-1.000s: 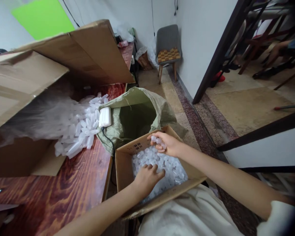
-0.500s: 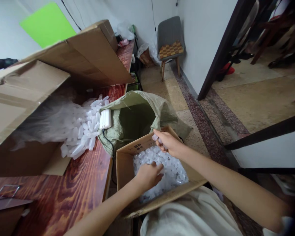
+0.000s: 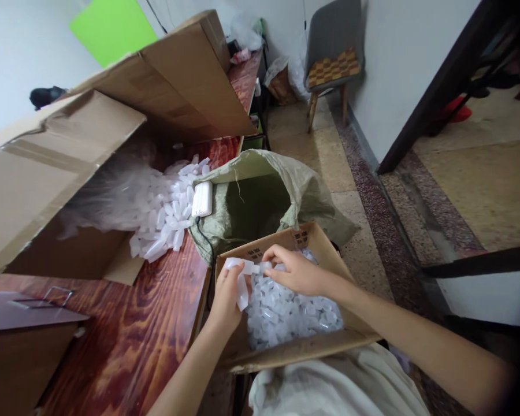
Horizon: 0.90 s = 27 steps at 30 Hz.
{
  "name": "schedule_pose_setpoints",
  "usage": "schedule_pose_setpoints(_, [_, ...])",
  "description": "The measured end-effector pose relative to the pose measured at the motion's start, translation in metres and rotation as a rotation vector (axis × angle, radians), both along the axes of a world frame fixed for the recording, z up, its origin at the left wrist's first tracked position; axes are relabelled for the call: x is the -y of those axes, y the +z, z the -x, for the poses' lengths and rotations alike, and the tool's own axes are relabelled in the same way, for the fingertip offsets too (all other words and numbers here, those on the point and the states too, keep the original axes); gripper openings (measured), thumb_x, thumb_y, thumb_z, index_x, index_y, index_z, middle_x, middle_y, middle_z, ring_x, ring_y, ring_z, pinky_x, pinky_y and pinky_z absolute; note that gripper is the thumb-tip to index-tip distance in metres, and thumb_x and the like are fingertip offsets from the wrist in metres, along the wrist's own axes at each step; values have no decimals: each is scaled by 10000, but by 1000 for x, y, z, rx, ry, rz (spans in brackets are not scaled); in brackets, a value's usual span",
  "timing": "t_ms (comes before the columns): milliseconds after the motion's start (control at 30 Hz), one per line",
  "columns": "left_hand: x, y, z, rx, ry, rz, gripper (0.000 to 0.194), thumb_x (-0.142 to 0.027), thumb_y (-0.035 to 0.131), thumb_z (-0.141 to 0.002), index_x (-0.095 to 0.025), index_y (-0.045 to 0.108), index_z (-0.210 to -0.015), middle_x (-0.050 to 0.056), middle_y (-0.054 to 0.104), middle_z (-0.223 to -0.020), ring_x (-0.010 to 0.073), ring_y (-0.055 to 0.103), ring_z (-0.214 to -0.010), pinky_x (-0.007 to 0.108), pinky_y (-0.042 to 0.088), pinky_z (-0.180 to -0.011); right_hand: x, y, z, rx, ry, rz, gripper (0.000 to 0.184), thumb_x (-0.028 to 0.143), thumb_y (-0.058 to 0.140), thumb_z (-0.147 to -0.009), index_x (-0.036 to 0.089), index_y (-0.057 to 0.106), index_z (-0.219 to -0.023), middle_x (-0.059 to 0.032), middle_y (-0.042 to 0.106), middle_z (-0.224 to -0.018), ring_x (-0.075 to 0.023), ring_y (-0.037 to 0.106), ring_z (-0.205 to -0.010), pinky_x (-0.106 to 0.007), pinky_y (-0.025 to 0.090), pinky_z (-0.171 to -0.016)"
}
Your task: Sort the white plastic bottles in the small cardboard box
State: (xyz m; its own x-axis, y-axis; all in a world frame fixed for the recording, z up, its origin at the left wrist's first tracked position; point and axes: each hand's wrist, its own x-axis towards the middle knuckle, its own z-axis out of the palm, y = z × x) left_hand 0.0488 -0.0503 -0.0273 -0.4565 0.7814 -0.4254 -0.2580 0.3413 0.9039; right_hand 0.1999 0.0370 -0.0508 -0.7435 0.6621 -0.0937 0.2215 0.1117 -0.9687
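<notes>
A small cardboard box (image 3: 316, 345) rests on my lap, filled with small translucent plastic caps (image 3: 286, 309). My left hand (image 3: 227, 294) is closed around a few small white plastic bottles (image 3: 241, 274) above the box's left edge. My right hand (image 3: 292, 268) pinches a cap at the mouth of one of those bottles, fingers closed. On the wooden table (image 3: 134, 341) to the left, a big cardboard box (image 3: 69, 156) lies on its side, spilling a pile of white bottles (image 3: 169, 211) out of a clear plastic liner.
A green woven sack (image 3: 260, 196) stands open between the table and my lap box. A white power bank (image 3: 202, 198) with a black cable lies at the table edge. A grey chair (image 3: 329, 52) stands by the far wall. A dark box lid (image 3: 21, 315) sits at the left.
My left hand has lifted out of the caps with bottles in it. My right hand moved left to meet it. The view has shifted down and right.
</notes>
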Motion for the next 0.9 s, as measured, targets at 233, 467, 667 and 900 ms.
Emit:
schedule_pose_setpoints(233, [1,9,-18,272,79,58,346,-432,683,-710,-200,430,-751,-91,482,-530,28,344,-327,164,215,-326,7,0,-6,15,106,-399,207,230,497,-932,189,532,-1132,-103,652,-1109,-251,629,-1002,-370,469,-822])
schedule_pose_setpoints(467, [0,18,-28,388,155,71,364,-429,683,-688,-191,408,-705,-96,462,-508,12,301,-303,158,195,-320,11,-2,-11,-15,137,-599,251,142,443,-922,200,556,-1138,-116,630,-1206,-226,646,-1004,-324,493,-783])
schedule_pose_setpoints(667, [5,19,-35,228,247,-17,296,-375,698,-707,-174,483,-738,-71,544,-549,34,409,-355,159,273,-360,6,4,-8,-20,33,-504,191,322,477,-983,192,527,-1113,-36,719,-903,-167,698,-763,-240,503,-615])
schedule_pose_setpoints(900, [11,24,-29,285,208,41,297,-394,680,-677,-170,488,-714,-51,555,-531,42,404,-334,166,266,-352,10,2,-9,-50,53,-555,171,287,481,-974,191,525,-1108,-44,704,-906,-173,684,-769,-252,501,-627])
